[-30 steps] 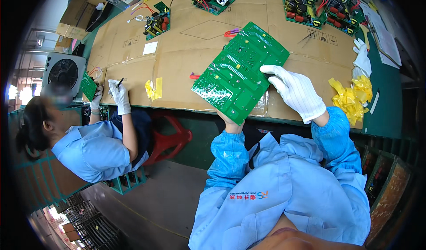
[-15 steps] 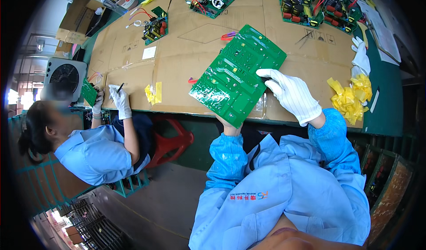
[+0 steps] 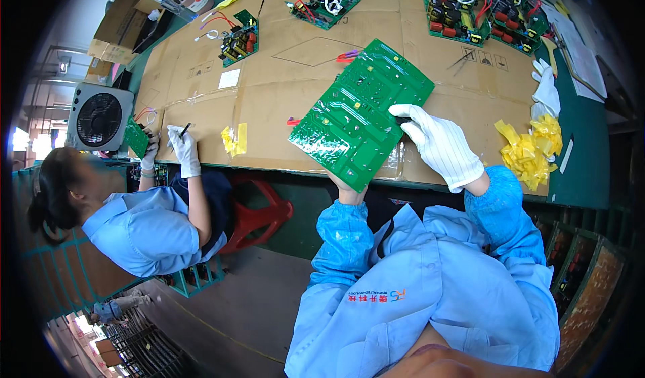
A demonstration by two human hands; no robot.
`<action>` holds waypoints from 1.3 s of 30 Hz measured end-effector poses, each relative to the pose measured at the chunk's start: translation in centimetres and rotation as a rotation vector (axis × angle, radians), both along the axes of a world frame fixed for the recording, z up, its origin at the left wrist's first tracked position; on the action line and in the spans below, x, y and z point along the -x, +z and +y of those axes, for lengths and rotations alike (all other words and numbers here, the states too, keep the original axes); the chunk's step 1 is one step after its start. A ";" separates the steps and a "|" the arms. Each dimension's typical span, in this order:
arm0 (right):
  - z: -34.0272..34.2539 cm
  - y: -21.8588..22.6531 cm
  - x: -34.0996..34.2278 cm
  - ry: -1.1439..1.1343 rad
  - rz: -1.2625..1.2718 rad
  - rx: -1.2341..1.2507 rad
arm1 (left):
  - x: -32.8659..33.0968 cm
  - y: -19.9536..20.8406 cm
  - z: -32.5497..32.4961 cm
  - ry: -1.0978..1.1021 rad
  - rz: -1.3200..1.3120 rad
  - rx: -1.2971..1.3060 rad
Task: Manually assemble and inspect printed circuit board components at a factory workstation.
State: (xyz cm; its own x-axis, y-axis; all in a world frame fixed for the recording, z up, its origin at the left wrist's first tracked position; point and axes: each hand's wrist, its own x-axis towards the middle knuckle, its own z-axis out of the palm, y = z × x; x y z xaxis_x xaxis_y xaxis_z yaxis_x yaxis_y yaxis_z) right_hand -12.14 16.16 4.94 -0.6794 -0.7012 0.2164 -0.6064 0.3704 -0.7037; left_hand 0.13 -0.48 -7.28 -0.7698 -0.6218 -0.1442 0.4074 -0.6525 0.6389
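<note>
A green circuit board is held tilted above the cardboard, its soldered underside facing up. My left hand supports it from below at the near edge; most of the fingers are hidden beneath the board. My right hand, in a white striped glove, is at the board's right edge with thumb and forefinger together. A small dark thing shows between those fingertips, too covered to name. Red and purple wires stick out past the board's left side.
Cardboard covers the bench. Assembled boards stand at the far left, far middle and far right. Crumpled yellow tape and a white glove lie at right. At left, a co-worker holds a pen and board beside a fan.
My hands and the board keep almost the same place. The view has shifted slightly. The co-worker's head has moved a little, leaving more of the fan in sight.
</note>
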 end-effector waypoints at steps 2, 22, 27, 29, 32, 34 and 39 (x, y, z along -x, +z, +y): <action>-0.1 -0.4 0.0 -0.016 -0.034 0.026 | 0.1 0.2 0.1 0.010 -0.008 -0.008; -4.9 2.9 1.0 0.205 0.108 -0.127 | 0.0 -0.5 -0.1 0.018 -0.061 -0.036; -4.7 2.6 2.1 0.275 0.127 -0.074 | -0.4 -2.2 -0.6 -0.061 0.046 -0.012; -4.9 2.8 2.2 0.275 0.067 -0.111 | -0.3 -1.6 -0.5 -0.025 0.016 -0.046; -5.2 2.7 1.9 0.255 -0.011 -0.098 | -0.1 -0.9 -0.4 0.029 -0.056 -0.076; -5.3 2.1 1.9 0.246 -0.086 -0.016 | 0.1 -1.0 -0.5 0.026 -0.062 -0.044; -4.9 3.3 4.4 0.158 -0.532 0.242 | 0.0 -1.4 -0.7 0.000 -0.002 -0.055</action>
